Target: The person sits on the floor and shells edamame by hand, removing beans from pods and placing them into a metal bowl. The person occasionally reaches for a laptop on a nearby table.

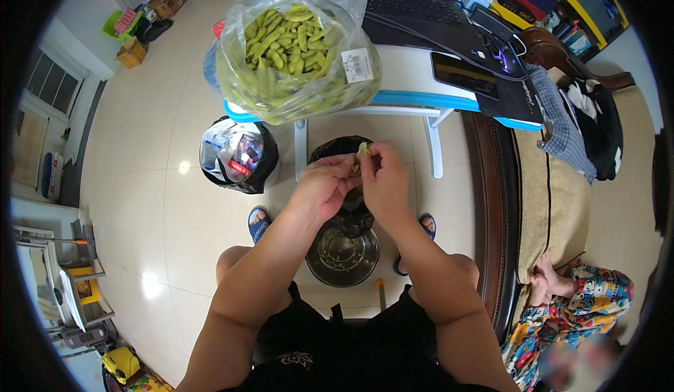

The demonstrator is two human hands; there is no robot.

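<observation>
A green soybean pod point(363, 150) is pinched between the fingertips of my two hands. My left hand point(322, 184) has its palm partly turned up beside it, and my right hand point(388, 184) grips it from the right. Just beneath the hands is a bin lined with a black plastic bag point(337, 144), its inside mostly hidden by them. Nearer to me on the floor stands a steel basin point(342, 281) with scattered pale green beans in its bottom. A clear plastic bag point(363, 94) full of green pods point(289, 42) sits open on the table.
The white table with blue edging point(421, 71) also carries a laptop point(410, 13) and a phone point(463, 75). A full trash bin point(239, 155) stands left of the hands. On the right, a person in patterned trousers point(579, 308) rests on a sofa point(558, 208).
</observation>
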